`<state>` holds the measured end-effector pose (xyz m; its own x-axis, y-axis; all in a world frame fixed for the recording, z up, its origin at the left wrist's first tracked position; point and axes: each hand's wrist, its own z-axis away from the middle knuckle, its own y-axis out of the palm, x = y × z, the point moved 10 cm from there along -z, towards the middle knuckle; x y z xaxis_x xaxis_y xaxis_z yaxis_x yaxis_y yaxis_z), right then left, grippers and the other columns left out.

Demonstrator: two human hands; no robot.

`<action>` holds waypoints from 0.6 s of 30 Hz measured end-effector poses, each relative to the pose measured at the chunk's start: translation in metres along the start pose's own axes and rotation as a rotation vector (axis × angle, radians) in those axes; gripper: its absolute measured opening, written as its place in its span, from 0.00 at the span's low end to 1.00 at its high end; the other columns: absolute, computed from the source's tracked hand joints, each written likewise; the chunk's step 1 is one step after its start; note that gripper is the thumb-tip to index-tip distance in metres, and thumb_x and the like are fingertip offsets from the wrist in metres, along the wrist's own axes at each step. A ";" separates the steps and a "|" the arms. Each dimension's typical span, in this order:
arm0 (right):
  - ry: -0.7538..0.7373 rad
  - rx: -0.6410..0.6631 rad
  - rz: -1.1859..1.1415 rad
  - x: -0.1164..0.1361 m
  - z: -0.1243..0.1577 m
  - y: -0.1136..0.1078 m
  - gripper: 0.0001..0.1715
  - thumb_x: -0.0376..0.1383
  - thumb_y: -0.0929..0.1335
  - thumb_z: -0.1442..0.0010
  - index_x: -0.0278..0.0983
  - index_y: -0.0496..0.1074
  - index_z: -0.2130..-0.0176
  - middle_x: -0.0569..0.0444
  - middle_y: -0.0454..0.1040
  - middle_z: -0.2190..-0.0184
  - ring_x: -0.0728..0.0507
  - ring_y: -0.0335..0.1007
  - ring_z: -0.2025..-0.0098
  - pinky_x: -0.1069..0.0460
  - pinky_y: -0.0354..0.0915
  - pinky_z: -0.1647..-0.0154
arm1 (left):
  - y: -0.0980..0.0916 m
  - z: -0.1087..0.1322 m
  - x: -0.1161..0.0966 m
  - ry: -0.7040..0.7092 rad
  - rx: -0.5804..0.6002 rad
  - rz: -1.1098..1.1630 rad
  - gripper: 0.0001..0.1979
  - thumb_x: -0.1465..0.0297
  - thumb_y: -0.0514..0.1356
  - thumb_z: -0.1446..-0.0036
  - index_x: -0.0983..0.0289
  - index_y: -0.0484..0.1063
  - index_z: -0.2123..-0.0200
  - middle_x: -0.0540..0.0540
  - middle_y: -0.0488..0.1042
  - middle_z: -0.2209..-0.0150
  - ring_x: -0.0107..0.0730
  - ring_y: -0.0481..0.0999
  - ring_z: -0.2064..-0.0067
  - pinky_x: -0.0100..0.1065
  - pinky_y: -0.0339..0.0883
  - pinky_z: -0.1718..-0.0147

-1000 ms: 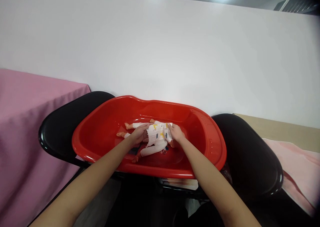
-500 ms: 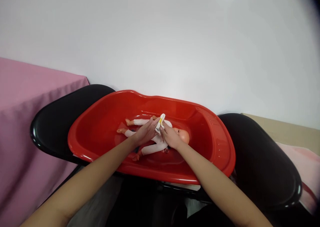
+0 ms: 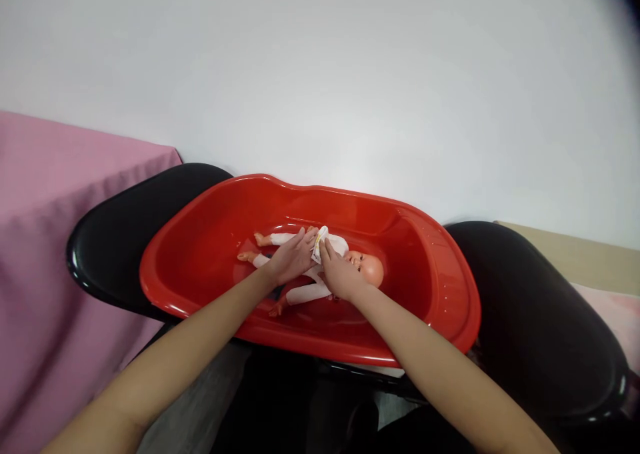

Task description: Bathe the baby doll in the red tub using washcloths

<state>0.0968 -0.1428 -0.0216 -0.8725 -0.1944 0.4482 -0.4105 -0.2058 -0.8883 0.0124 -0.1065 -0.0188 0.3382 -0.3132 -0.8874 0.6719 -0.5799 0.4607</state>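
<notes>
A baby doll [image 3: 309, 293] in white clothing lies on its back inside a red baby bath [image 3: 453, 274], its bald head to the right and its bare feet to the left. Above its chest, my right hand [image 3: 343, 273] is closed on a small white object with yellow print [image 3: 320, 238], whose exact kind I cannot make out. My left hand [image 3: 291, 261] is beside it on the left, fingers stretched out and at the object's edge. My hands hide part of the doll's trunk.
The bath stands on black chairs, with one black seat [image 3: 135, 241] sticking out at left and another [image 3: 540, 327] at right. A pink cloth [image 3: 75, 194] covers a table at far left. A white wall [image 3: 320, 94] rises behind.
The white object has tilted, and my right fingers now lie further over it. My left hand stays beside it with fingers extended. The whole view has shifted slightly.
</notes>
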 end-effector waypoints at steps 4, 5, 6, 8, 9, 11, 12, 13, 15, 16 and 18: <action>-0.001 -0.051 -0.164 -0.011 -0.004 -0.011 0.39 0.28 0.64 0.30 0.45 0.66 0.24 0.41 0.71 0.28 0.28 0.80 0.41 0.34 0.73 0.40 | -0.015 -0.002 0.006 -0.026 -0.049 -0.003 0.28 0.49 0.60 0.28 0.58 0.78 0.35 0.59 0.73 0.29 0.54 0.67 0.27 0.50 0.63 0.29; -0.024 -0.085 -0.235 -0.013 -0.006 -0.016 0.36 0.28 0.64 0.31 0.45 0.72 0.29 0.43 0.77 0.33 0.30 0.80 0.41 0.37 0.72 0.40 | -0.023 -0.003 0.006 -0.004 -0.099 -0.021 0.29 0.52 0.63 0.29 0.59 0.75 0.32 0.60 0.70 0.27 0.53 0.66 0.26 0.49 0.62 0.28; -0.038 -0.129 -0.314 -0.017 -0.008 -0.021 0.33 0.28 0.65 0.33 0.44 0.76 0.33 0.45 0.81 0.38 0.32 0.79 0.42 0.39 0.71 0.39 | -0.032 -0.004 0.005 0.025 -0.153 -0.041 0.32 0.55 0.66 0.31 0.59 0.71 0.29 0.61 0.66 0.24 0.52 0.64 0.24 0.48 0.60 0.27; -0.020 -0.221 -0.495 -0.029 -0.011 -0.029 0.28 0.27 0.64 0.36 0.42 0.81 0.42 0.48 0.84 0.43 0.36 0.79 0.44 0.43 0.72 0.41 | -0.049 -0.005 0.003 0.080 -0.243 -0.108 0.43 0.59 0.71 0.37 0.59 0.62 0.23 0.64 0.58 0.21 0.51 0.60 0.22 0.47 0.56 0.25; 0.003 -0.246 -0.591 -0.035 -0.013 -0.029 0.27 0.27 0.64 0.39 0.40 0.82 0.46 0.49 0.84 0.45 0.38 0.79 0.47 0.45 0.72 0.44 | -0.054 -0.006 0.004 0.095 -0.262 -0.154 0.47 0.59 0.73 0.40 0.59 0.60 0.22 0.65 0.56 0.20 0.51 0.57 0.21 0.47 0.54 0.24; 0.065 -0.240 -0.772 -0.046 -0.016 -0.024 0.24 0.27 0.63 0.44 0.37 0.81 0.53 0.49 0.85 0.52 0.41 0.78 0.56 0.49 0.73 0.53 | -0.056 -0.007 0.005 0.105 -0.245 -0.233 0.49 0.58 0.76 0.42 0.58 0.61 0.22 0.66 0.55 0.19 0.54 0.55 0.20 0.48 0.53 0.23; 0.095 -0.218 -0.850 -0.049 -0.017 -0.020 0.22 0.28 0.63 0.46 0.36 0.80 0.55 0.50 0.84 0.56 0.43 0.77 0.60 0.51 0.71 0.58 | -0.055 -0.008 0.006 0.107 -0.220 -0.261 0.48 0.58 0.76 0.42 0.59 0.63 0.23 0.67 0.56 0.20 0.55 0.56 0.20 0.49 0.54 0.24; 0.120 -0.193 -0.920 -0.051 -0.017 -0.016 0.21 0.29 0.63 0.47 0.36 0.79 0.56 0.51 0.83 0.60 0.44 0.75 0.64 0.52 0.69 0.63 | -0.052 -0.008 0.007 0.103 -0.189 -0.280 0.47 0.59 0.77 0.42 0.60 0.65 0.25 0.67 0.58 0.21 0.57 0.57 0.21 0.49 0.55 0.24; 0.152 -0.173 -1.050 -0.053 -0.015 -0.012 0.20 0.32 0.64 0.47 0.36 0.78 0.56 0.52 0.82 0.63 0.45 0.72 0.68 0.53 0.66 0.67 | -0.046 -0.007 0.009 0.085 -0.134 -0.320 0.45 0.61 0.77 0.44 0.62 0.67 0.27 0.68 0.62 0.23 0.58 0.60 0.22 0.49 0.59 0.27; 0.156 -0.173 -1.105 -0.053 -0.014 -0.012 0.19 0.33 0.65 0.46 0.36 0.77 0.56 0.53 0.81 0.65 0.45 0.72 0.69 0.53 0.66 0.68 | -0.044 -0.006 0.009 0.075 -0.125 -0.355 0.44 0.63 0.78 0.45 0.63 0.69 0.28 0.68 0.65 0.24 0.59 0.62 0.24 0.50 0.61 0.28; 0.158 -0.177 -1.180 -0.052 -0.010 -0.013 0.19 0.35 0.65 0.46 0.36 0.77 0.55 0.53 0.80 0.66 0.45 0.71 0.69 0.54 0.65 0.67 | -0.043 -0.005 0.009 0.057 -0.132 -0.441 0.40 0.65 0.78 0.47 0.65 0.73 0.33 0.67 0.71 0.29 0.61 0.68 0.28 0.50 0.66 0.32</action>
<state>0.1450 -0.1200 -0.0343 0.0475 0.1477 0.9879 -0.9977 -0.0411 0.0541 -0.0099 -0.0804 -0.0469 0.0342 -0.0144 -0.9993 0.8364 -0.5469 0.0365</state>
